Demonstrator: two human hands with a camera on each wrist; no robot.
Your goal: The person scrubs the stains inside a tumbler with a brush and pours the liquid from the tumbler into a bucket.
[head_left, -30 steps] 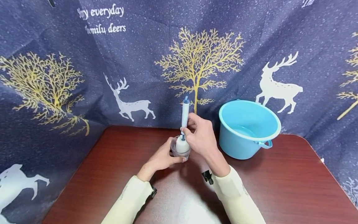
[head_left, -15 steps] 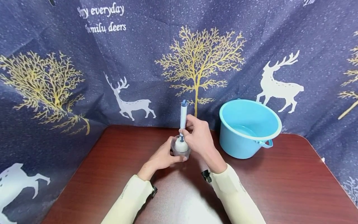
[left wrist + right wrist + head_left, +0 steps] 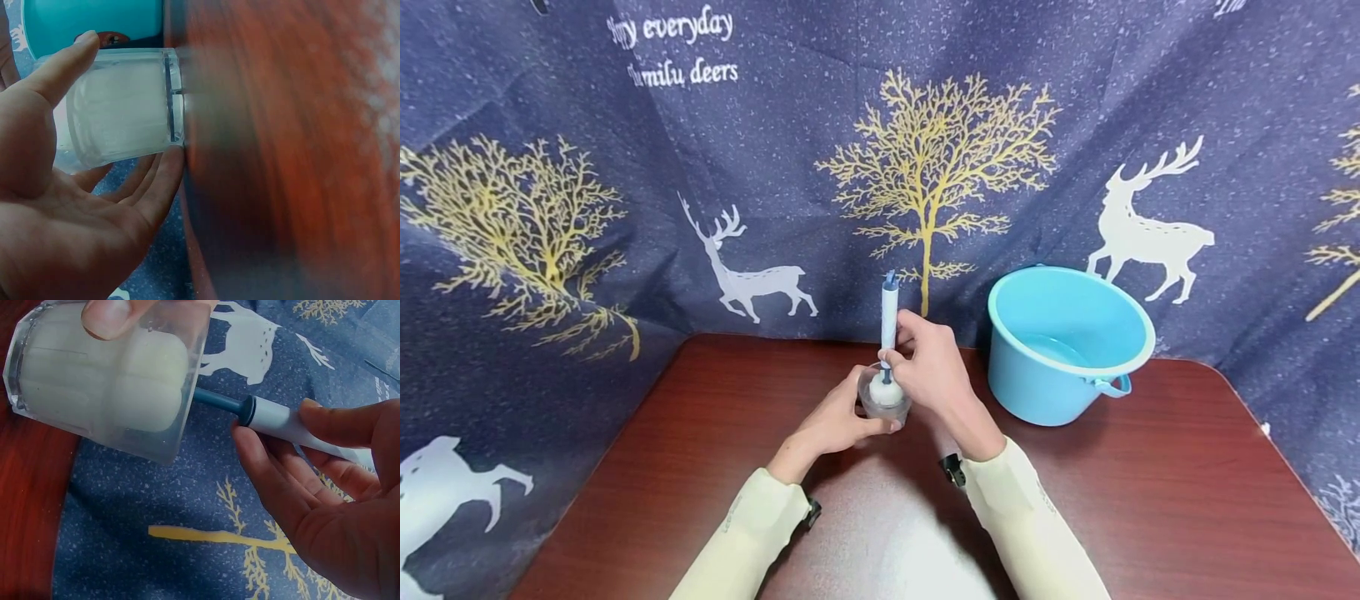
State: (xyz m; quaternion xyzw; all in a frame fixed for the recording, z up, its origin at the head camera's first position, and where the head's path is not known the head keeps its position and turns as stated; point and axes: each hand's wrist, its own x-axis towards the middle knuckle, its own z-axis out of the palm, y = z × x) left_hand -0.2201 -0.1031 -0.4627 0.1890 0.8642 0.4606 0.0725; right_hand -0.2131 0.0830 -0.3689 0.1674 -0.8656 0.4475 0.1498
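with left hand point(image 3: 835, 423), grips 1 clear cup point(image 3: 886, 413) on table point(image 3: 1150, 492); with white brush head point(image 3: 150, 384) inside cup, pinches near-vertical white-and-blue handle point(image 3: 890, 312) in right hand point(image 3: 934, 367); includes, farther right, 1 light-blue bucket point(image 3: 1037, 392) on same table.

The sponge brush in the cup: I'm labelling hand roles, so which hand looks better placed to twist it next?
Probably the right hand: it grips the sponge brush by its handle, outside the cup. The left hand holds the cup's sides, so it seems better suited to steadying.

Upright brush point(image 3: 889, 315) inside clear cup point(image 3: 122, 106)
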